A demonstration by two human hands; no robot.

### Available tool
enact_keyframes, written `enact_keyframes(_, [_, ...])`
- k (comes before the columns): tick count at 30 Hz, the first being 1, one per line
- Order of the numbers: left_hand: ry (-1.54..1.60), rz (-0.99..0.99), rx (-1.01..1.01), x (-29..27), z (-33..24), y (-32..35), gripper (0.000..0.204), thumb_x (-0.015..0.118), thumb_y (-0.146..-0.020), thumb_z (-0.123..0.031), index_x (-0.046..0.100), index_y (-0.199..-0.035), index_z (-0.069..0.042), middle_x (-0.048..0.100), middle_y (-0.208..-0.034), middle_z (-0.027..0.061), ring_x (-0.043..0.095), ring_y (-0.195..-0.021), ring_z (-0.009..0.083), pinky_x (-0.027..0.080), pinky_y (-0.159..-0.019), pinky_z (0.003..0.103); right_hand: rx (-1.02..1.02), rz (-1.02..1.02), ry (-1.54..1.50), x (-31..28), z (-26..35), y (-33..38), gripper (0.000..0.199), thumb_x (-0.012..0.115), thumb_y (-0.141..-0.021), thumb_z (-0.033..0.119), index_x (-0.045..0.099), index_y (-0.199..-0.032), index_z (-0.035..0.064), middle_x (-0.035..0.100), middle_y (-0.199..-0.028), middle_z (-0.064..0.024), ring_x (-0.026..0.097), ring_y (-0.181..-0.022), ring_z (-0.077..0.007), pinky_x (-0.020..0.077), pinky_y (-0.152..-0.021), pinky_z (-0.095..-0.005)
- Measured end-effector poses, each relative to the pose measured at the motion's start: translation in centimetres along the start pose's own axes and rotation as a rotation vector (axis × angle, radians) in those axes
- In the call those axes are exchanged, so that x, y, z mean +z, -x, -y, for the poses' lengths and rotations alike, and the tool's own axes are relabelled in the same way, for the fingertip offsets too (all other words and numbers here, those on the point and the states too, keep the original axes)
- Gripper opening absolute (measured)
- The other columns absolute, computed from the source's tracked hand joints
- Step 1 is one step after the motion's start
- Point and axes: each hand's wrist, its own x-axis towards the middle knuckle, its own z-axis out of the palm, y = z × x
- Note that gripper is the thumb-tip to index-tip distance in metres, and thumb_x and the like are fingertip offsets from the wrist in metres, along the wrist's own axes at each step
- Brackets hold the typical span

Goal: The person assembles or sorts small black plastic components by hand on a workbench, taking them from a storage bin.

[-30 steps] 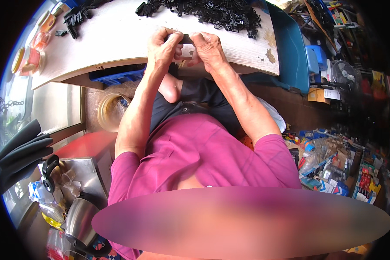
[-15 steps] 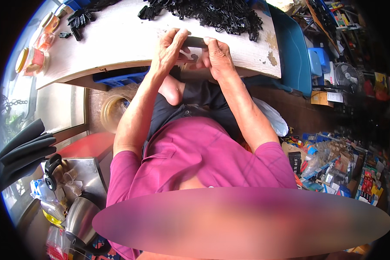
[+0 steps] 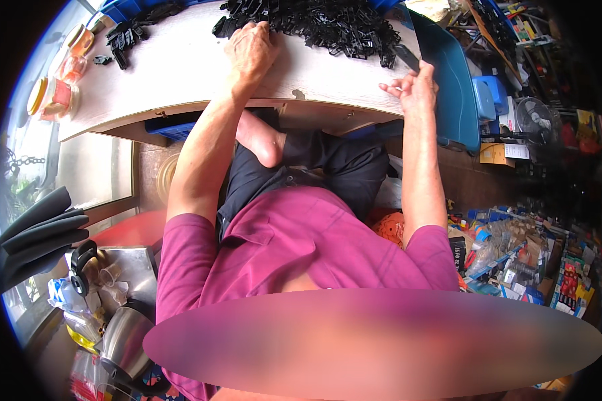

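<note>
A heap of small black plastic parts (image 3: 341, 30) lies along the far side of the pale table (image 3: 180, 67). My left hand (image 3: 253, 52) is at the heap's near left edge, back upward and fingers curled down; its fingertips and whatever they grip are hidden. Between the thumb and forefinger of my right hand (image 3: 418, 90) is a flat, oblong black plastic part (image 3: 407, 57), tilted above the table's right end. The other fingers of that hand stretch out to the left. Beside it, a teal plastic bin (image 3: 451, 87) stands against the table's right edge.
A smaller group of black parts (image 3: 124, 40) lies at the table's far left. Lidded jars (image 3: 50, 97) stand along the left edge. Below left are a steel kettle (image 3: 126, 337) and dark folded sheets (image 3: 40, 230). A fan (image 3: 536, 119) and heaped packages (image 3: 515, 260) are at the right.
My hands have parted. The left went forward to the heap; the right moved right toward the teal bin, carrying the black part that was between both hands.
</note>
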Motion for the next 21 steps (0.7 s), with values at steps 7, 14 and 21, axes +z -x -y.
enact_keyframes(7, [0.26, -0.076, -0.077, -1.0, -0.2, 0.3, 0.019, 0.064, -0.085, -0.03, 0.069, -0.087, -0.012, 0.069, -0.079, 0.0143, 0.068, -0.074, 0.0336, 0.053, -0.068, 0.041, -0.027, -0.317, -0.119, -4.4, 2.5, -3.7, 0.038, 0.052, -0.092, 0.034, 0.053, -0.104, -0.0016, 0.036, -0.044, -0.0086, 0.054, -0.047, -0.0294, 0.056, -0.063, -0.0643])
enact_keyframes(14, [0.187, 0.056, 0.182, 0.3, -2.6, 0.2, 0.018, 0.064, -0.085, -0.026, 0.068, -0.094, -0.011, 0.068, -0.079, 0.0138, 0.066, -0.074, 0.032, 0.053, -0.068, 0.042, -0.019, -0.194, -0.03, -5.3, 0.6, -2.9, 0.042, 0.06, -0.088, 0.032, 0.053, -0.11, -0.003, 0.039, -0.047, -0.007, 0.056, -0.05, -0.0278, 0.0568, -0.063, -0.0627])
enact_keyframes(21, [0.11, 0.089, 0.199, 1.0, -1.8, 1.4, 0.014, 0.065, -0.082, -0.023, 0.066, -0.087, -0.01, 0.065, -0.082, 0.0128, 0.063, -0.076, 0.0332, 0.051, -0.071, 0.043, -0.006, -0.042, -0.029, -3.0, -1.7, -0.4, 0.033, 0.062, -0.087, 0.026, 0.057, -0.099, -0.004, 0.042, -0.045, -0.0053, 0.057, -0.045, -0.0239, 0.0597, -0.055, -0.0551])
